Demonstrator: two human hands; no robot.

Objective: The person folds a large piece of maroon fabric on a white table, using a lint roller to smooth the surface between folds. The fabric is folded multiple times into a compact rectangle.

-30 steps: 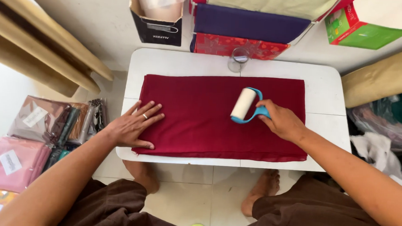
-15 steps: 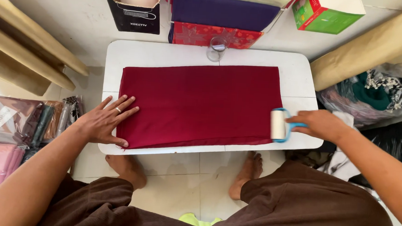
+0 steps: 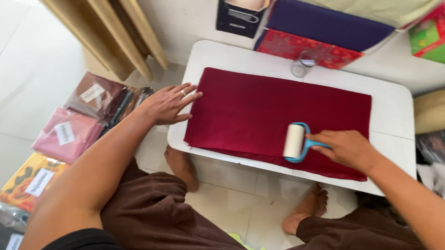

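Head view, looking straight down at a small white surface (image 3: 391, 106) with rounded corners. A dark red cloth (image 3: 263, 114) lies flat on it, covering most of the top; its long axis runs left to right across the picture, and its near edge sits close to the near rim of the surface.

The right hand (image 3: 348, 148) is closed around the blue handle of a lint roller (image 3: 295, 142) — the grip is wrapped tight on that handle. The roller rests on the cloth near its front edge, right of the middle. Its white drum stands just left of the hand, with the drum's long axis running near to far, across the cloth's length; the handle points right, back toward the wrist. Most of the cloth lies to the left of the drum and beyond it.

The left hand (image 3: 169, 103) lies flat, fingers spread, holding nothing; its fingertips touch the cloth's left edge. This hand is well apart from the roller — the right hand is the one on it.

Beyond the surface sit folded fabrics and boxes; wrapped cloth packets (image 3: 70, 132) lie on the floor to the left.
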